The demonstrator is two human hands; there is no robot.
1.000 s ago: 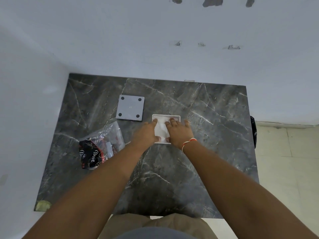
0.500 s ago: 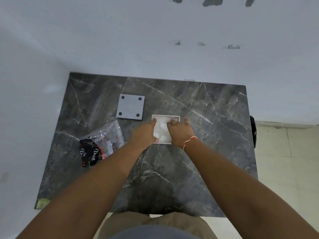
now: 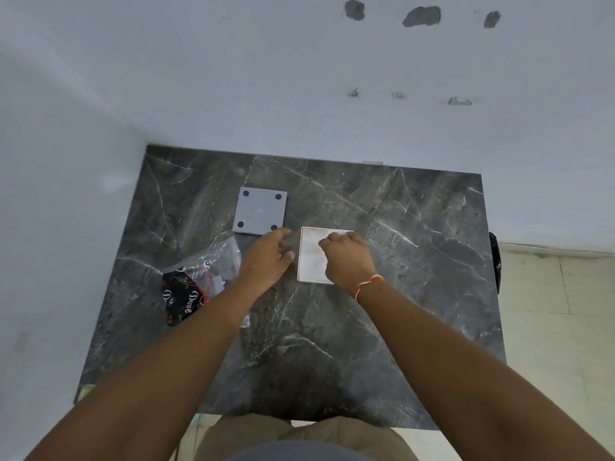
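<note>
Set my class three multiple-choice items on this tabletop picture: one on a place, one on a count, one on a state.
1. Where does the grey plate lie from the white tray? A. Farther, to its left. B. Inside it. C. Nearer, to its right.
2. How many dark dots does the plate bear? A. Two. B. Four. C. Six.
3. What is the left hand doing? A. Gripping a cup. B. Lifting the plate. C. Holding nothing.
1 A: it lies beyond the tray's left corner. 2 B: one dot per corner. 3 C: straight fingers over the table.
</note>
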